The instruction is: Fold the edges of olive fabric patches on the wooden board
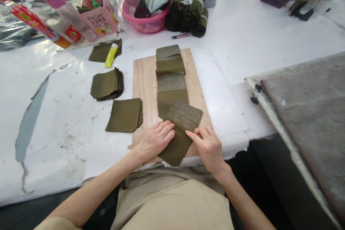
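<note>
An olive fabric piece [176,147] lies at the near end of a wooden board [144,82], partly folded so its grey-lined underside [184,115] faces up. My left hand [156,139] rests flat on the fabric's left edge, fingers stretched out and together. My right hand [208,147] pinches the fabric's right edge just under the folded flap. Beyond them a row of overlapping folded olive pieces [171,75] runs up the board.
Stacks of olive fabric squares [125,115], [107,84], [104,51] sit left of the board, with a yellow glue tube [111,55]. A pink basin [144,14], pink box [101,18], dark fabric rolls [188,10] and small snips [180,36] stand behind. A grey padded surface [309,115] rises at right.
</note>
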`<action>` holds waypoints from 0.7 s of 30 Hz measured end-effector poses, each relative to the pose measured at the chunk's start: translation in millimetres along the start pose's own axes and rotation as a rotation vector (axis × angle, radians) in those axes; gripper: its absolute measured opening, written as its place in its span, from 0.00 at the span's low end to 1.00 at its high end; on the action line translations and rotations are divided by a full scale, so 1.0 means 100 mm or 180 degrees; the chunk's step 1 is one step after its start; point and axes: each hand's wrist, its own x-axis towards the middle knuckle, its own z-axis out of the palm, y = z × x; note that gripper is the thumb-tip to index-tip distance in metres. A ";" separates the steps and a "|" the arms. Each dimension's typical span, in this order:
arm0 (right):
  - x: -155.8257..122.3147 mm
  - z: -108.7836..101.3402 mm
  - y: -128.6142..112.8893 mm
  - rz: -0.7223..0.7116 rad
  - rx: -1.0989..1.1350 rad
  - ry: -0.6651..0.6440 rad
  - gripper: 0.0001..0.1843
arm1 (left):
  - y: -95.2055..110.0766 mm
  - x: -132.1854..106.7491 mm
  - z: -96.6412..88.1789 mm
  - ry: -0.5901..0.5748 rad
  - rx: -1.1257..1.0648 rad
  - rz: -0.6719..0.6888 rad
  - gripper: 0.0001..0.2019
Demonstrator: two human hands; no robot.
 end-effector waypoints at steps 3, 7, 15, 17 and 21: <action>-0.01 -0.01 -0.01 -0.0016 -0.0014 -0.0007 0.14 | 0.00 0.01 -0.02 -0.0119 0.0002 -0.0026 0.14; 0.00 -0.03 -0.03 -0.0023 -0.0038 -0.0024 0.13 | -0.01 0.04 -0.04 -0.0367 0.0017 -0.0005 0.19; 0.00 -0.03 -0.02 -0.0112 -0.0127 0.0040 0.13 | 0.00 0.07 -0.07 -0.0388 0.0008 0.0110 0.18; 0.01 -0.03 -0.03 -0.0093 -0.0134 0.0022 0.13 | -0.01 0.08 -0.07 -0.0451 -0.0036 0.0142 0.18; 0.01 -0.03 -0.02 -0.0021 -0.0071 -0.0054 0.13 | -0.04 0.09 -0.08 -0.0582 -0.0120 0.0145 0.20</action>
